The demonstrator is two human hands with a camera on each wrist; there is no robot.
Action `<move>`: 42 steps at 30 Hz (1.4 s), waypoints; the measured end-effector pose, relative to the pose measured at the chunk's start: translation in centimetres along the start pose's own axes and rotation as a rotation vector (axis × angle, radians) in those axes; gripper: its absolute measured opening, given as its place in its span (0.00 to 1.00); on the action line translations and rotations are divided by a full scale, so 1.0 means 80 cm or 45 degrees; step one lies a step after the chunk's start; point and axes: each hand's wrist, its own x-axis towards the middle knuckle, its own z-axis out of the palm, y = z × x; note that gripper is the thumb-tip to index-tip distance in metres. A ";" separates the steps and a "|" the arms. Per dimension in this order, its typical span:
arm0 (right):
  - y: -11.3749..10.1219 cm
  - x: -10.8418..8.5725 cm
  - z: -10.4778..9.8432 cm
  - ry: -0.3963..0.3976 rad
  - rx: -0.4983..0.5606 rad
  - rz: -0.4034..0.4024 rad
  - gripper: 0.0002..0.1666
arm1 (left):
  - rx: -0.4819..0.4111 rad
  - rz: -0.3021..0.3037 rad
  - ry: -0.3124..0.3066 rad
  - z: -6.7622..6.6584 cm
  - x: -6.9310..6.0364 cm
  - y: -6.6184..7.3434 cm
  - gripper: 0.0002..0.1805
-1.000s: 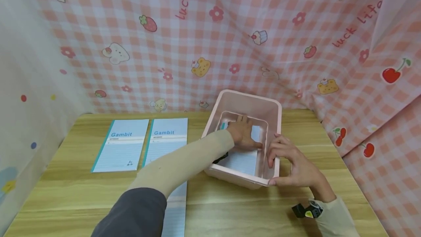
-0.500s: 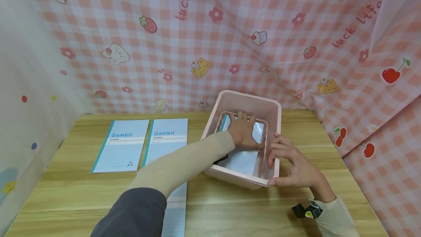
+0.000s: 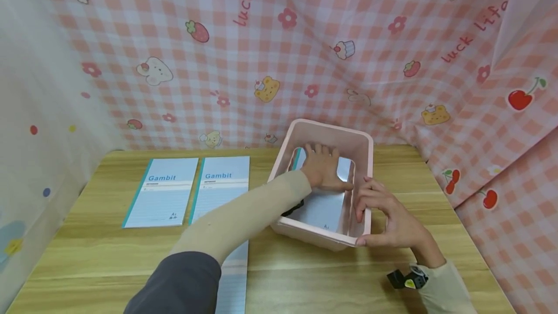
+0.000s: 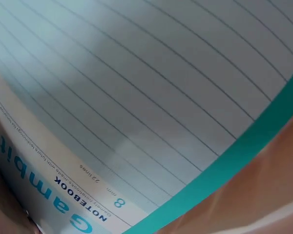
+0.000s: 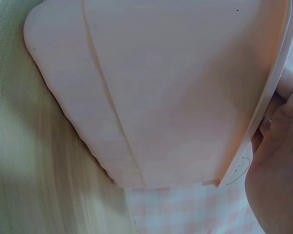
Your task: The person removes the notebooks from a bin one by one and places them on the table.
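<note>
Inside the pink plastic bin [image 3: 331, 130], my left hand [image 3: 324, 168] lies palm down with fingers spread on a Gambit notebook [image 3: 320, 210]. The notebook's teal spine [image 4: 234, 156] and ruled cover fill much of the left wrist view; in the head view my hand covers part of it. My right hand [image 3: 388, 214] grips the bin's right rim near the front corner, fingertips over the inside and thumb at the corner. In the right wrist view that hand [image 5: 278, 156] is at the rim, beside the bin's outer wall [image 5: 176, 97]. Anything under the notebook is hidden.
Left of the bin, two Gambit notebooks lie side by side, one farther left [image 3: 161, 193] and one nearer the bin [image 3: 224, 178]. Another notebook [image 3: 233, 280] lies closer to me, partly behind my left sleeve. A checked cloth [image 3: 244, 62] hangs behind the wooden table [image 3: 296, 285].
My left hand has slid slightly away from me inside the bin, and the notebook beneath it has shifted the same way. My right hand and the bin have stayed put.
</note>
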 end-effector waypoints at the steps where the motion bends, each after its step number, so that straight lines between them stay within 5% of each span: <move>1: 0.000 0.000 0.000 0.001 0.000 -0.005 0.24 | -0.014 -0.003 0.002 -0.003 0.001 0.000 0.58; 15: -0.006 0.002 0.000 -0.013 0.009 -0.025 0.23 | -0.146 -0.024 0.041 -0.043 -0.001 -0.007 0.60; 42: -0.002 0.003 0.000 -0.009 0.022 -0.023 0.23 | -0.124 0.027 0.274 -0.149 -0.027 -0.037 0.55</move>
